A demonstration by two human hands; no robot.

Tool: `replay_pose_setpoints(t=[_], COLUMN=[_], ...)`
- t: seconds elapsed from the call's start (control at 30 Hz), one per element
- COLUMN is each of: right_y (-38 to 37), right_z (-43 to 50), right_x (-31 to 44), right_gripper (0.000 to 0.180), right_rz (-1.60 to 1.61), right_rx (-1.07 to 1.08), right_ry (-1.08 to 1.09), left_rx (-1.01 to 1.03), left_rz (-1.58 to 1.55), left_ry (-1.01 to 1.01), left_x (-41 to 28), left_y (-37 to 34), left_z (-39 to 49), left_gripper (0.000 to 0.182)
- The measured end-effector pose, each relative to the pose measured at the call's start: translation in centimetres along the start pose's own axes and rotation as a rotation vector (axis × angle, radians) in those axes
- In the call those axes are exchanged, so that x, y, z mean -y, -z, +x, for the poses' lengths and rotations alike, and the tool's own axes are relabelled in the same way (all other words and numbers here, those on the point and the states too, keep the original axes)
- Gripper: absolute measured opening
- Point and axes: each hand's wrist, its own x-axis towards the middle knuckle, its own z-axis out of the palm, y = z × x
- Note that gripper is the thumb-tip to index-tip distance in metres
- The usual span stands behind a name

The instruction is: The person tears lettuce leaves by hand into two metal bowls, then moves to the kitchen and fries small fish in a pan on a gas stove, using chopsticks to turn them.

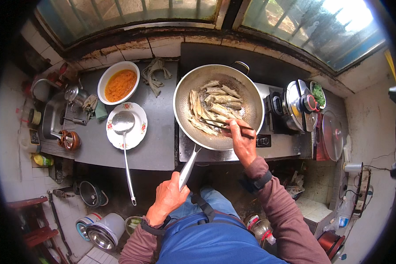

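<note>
My left hand (167, 198) is closed around the metal handle (188, 168) of a wide frying pan (184, 128) on the stove. Pieces of what looks like fried fish (222, 99) lie in the pan, in a little oil. In my right hand (242, 142) is a pair of dark chopsticks (214, 123), held over the pan's near right side with their tips at the lower pieces. Left of the pan, a metal ladle (123, 122) rests bowl-down on a white floral plate (140, 114), its handle sticking out past the counter's front edge.
Behind the plate stands a white bowl of orange sauce (120, 85), beside a crumpled cloth (155, 74). A sink (52, 115) is at the far left. Right of the pan are a pressure cooker (295, 105), a bowl of chopped greens (317, 94) and an upright glass lid (332, 135).
</note>
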Motion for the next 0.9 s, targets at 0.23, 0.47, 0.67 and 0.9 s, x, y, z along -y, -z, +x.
replay_pose_setpoints(t=[0.23,0.47,0.67,0.9], right_y=[-2.3,-3.8,-3.4,-4.1], right_z=[0.7,0.2,-1.1,-0.7], right_x=[-2.2,-3.1,-1.3,0.5], right_gripper=[0.024,0.024,0.017,0.013], right_rz=[0.276,0.245,-0.204,-0.426], right_rx=[-0.154,-0.222,-0.098,0.078], right_ry=[-0.123,-0.045,0.155,0.490], left_rx=[-0.005,0.012,0.032,0.028], left_rz=[0.009,-0.010,-0.006,-0.011], left_ry=[0.019,0.036,0.051,0.038], left_x=[-0.1,-0.1,0.0,0.0], left_y=[-0.1,0.0,0.0,0.0], left_z=[0.0,0.0,0.0,0.1], left_gripper=[0.025,0.026,0.026,0.026])
